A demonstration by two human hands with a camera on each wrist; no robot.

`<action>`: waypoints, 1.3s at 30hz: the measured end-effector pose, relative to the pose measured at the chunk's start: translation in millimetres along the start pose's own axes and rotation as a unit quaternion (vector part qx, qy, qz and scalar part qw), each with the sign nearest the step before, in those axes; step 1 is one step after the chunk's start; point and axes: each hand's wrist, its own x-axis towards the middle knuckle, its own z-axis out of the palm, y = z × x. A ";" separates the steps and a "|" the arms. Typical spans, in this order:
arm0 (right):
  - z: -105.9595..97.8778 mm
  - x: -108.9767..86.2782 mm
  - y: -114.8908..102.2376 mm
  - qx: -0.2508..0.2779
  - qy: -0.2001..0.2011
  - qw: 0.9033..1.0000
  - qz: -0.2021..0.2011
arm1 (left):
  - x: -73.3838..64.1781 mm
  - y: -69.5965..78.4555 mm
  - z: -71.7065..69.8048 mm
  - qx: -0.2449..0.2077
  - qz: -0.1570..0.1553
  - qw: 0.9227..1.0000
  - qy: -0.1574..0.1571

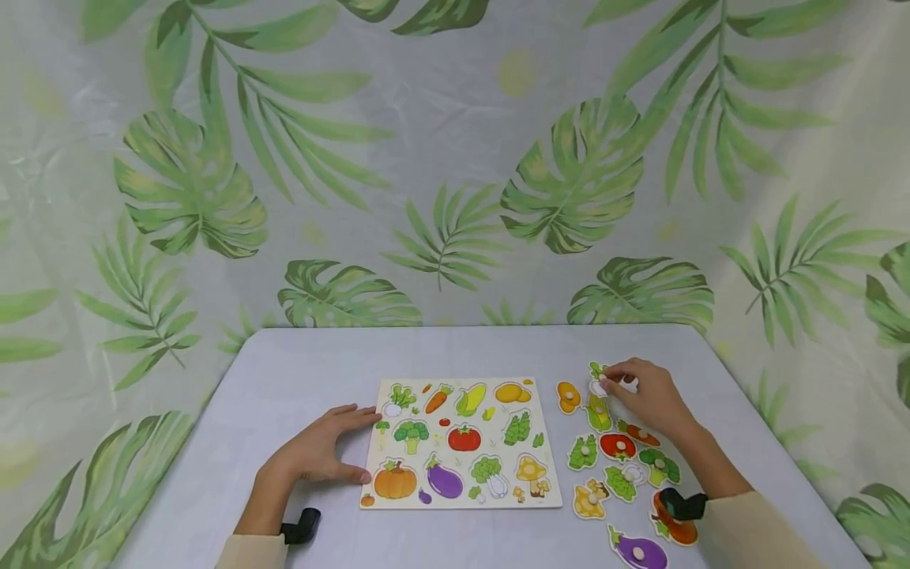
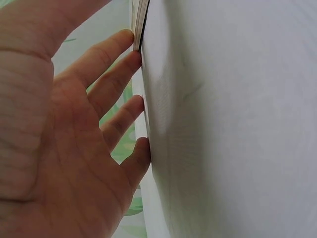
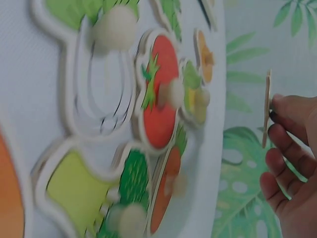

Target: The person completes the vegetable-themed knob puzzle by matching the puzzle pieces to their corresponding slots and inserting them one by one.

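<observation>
"White turnip piece (image 1: pixel 599 388), where?"

"Right hand (image 1: pixel 650 395) has it pinched, thumb and fingers, near the corn piece (image 1: pixel 599 421), far end of the loose pieces (image 1: pixel 608 444)."

"Left hand (image 1: pixel 320 446)?"

"Fingers spread, touching the puzzle board (image 1: pixel 492 438) at its left edge. Board's flat on the tabletop (image 1: pixel 455 348)."

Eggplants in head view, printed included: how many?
3: large eggplant on the board, bottom row; small eggplant at that one's lower left; loose eggplant piece at frame bottom, right of board.
</observation>
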 end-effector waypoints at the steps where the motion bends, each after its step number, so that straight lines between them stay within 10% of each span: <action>1: 2.2 2.1 -2.9 0.003 0.000 1.000 -0.001 | 0.2 0.2 -0.4 0.001 0.000 1.000 0.000; 39: 86.6 58.4 -128.6 0.117 -0.063 0.988 -0.084 | 1.3 -0.7 0.3 -0.005 0.002 1.000 0.005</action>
